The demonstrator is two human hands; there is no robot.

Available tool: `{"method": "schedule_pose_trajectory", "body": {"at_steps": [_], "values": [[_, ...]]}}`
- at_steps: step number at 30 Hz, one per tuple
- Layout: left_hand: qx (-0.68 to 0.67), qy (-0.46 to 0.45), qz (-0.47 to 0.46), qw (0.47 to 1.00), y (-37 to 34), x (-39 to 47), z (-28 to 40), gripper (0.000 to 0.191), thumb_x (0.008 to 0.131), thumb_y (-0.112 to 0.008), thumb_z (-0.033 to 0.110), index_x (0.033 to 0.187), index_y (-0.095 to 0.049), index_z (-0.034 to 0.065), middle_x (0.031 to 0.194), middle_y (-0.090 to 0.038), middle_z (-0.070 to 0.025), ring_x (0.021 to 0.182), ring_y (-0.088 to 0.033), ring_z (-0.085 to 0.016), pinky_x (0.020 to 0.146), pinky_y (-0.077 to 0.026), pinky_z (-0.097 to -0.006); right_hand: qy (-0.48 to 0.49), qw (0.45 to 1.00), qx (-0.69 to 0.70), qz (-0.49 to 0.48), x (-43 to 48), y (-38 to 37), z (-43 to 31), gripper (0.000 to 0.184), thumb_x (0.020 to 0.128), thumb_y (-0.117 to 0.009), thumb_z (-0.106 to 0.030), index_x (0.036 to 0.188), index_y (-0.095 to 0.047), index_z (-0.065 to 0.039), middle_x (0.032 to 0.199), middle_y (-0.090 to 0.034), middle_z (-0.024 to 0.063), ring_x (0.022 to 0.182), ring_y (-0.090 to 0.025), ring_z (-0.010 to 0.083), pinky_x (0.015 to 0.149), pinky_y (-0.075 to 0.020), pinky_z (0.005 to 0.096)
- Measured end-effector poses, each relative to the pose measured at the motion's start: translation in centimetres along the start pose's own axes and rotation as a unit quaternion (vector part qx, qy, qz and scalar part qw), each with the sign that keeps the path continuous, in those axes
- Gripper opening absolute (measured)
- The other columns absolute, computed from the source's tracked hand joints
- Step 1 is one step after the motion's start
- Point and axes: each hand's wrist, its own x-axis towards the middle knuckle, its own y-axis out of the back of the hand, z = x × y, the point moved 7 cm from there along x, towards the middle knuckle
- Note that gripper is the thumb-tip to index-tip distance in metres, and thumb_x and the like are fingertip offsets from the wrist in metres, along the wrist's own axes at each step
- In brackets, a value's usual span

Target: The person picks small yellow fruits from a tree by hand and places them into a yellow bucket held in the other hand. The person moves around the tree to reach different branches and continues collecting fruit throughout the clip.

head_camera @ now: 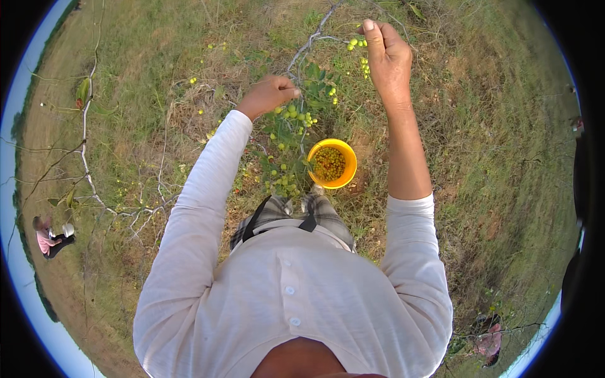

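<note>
My left hand (269,97) is at the leafy middle of a thin grey branch (309,42), its thumb and fingers pinched on the stem. Round green fruits (292,112) hang in a cluster just below that hand. Farther out to the right, my right hand (390,56) is raised with curled fingers beside a few more green fruits (357,43). Its fingertips are partly hidden, so what they hold does not show. A yellow bucket (350,177) stands on the ground in front of my feet, partly filled with small yellow-green and reddish-brown fruits (329,164).
Bare, crooked branches (87,141) reach across the left side. Dry grass (472,156) and weeds cover the ground. One person in pink (46,238) sits low at the far left near a white container (68,230). Another person in pink (489,340) is behind twigs at lower right.
</note>
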Motion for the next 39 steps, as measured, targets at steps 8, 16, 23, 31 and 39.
{"method": "schedule_pose_trajectory", "body": {"at_steps": [8, 16, 23, 31, 39], "values": [[-0.073, -0.025, -0.072, 0.994, 1.5, 1.1, 0.1, 0.026, 0.082, -0.063, 0.035, 0.085, -0.067, 0.009, 0.073, -0.06, 0.0034, 0.066, -0.049, -0.007, 0.062, -0.04, -0.0244, -0.539, 0.816, 0.208, -0.011, -23.2, 1.8, 16.3, 0.024, 0.091, -0.05, -0.02, 0.108, -0.054, -0.003, 0.07, -0.049, -0.002, 0.049, -0.039, 0.0031, 0.04, -0.0309, 0.0182], [-0.105, -0.02, -0.083, 0.991, 2.2, 1.0, 2.5, 0.024, 0.08, -0.065, 0.035, 0.086, -0.069, 0.0117, 0.072, -0.059, 0.0054, 0.062, -0.043, -0.006, 0.059, -0.037, -0.0223, -0.311, 0.862, -0.314, -0.248, -28.2, -1.1, 19.7, 0.036, 0.089, -0.052, -0.03, 0.115, -0.054, -0.005, 0.103, -0.06, 0.0154, 0.091, -0.06, 0.0292, 0.076, -0.0482, 0.0412], [-0.173, -0.019, -0.06, 0.983, -0.1, 1.7, 4.0, 0.024, 0.079, -0.066, 0.033, 0.081, -0.067, 0.009, 0.062, -0.049, 0.0072, 0.055, -0.036, -0.003, 0.05, -0.028, -0.019, -0.08, 0.994, -0.019, -0.074, -12.5, 1.6, 1.6, 0.018, 0.075, -0.071, -0.017, 0.087, -0.065, -0.006, 0.076, -0.058, 0.0068, 0.067, -0.054, 0.017, 0.062, -0.0445, 0.0301], [-0.222, -0.015, -0.058, 0.973, -1.1, 1.5, 4.2, 0.023, 0.078, -0.067, 0.031, 0.078, -0.067, 0.0085, 0.063, -0.051, 0.0058, 0.055, -0.038, -0.005, 0.049, -0.029, -0.0209, 0.003, 0.975, -0.163, -0.149, -10.5, -2.3, -2.4, 0.017, 0.069, -0.071, -0.015, 0.082, -0.064, -0.006, 0.075, -0.057, 0.0068, 0.073, -0.055, 0.0253, 0.066, -0.0441, 0.0355], [-0.212, 0.027, -0.04, 0.976, -1.6, 1.3, 3.3, 0.023, 0.076, -0.069, 0.031, 0.077, -0.067, 0.0078, 0.068, -0.056, 0.001, 0.06, -0.044, -0.008, 0.057, -0.036, -0.025, -0.145, 0.977, 0.131, 0.082, -12.3, 3.0, -1.7, 0.016, 0.079, -0.067, -0.01, 0.091, -0.058, -0.005, 0.079, -0.058, 0.0024, 0.071, -0.056, 0.0151, 0.056, -0.043, 0.0295]]}}
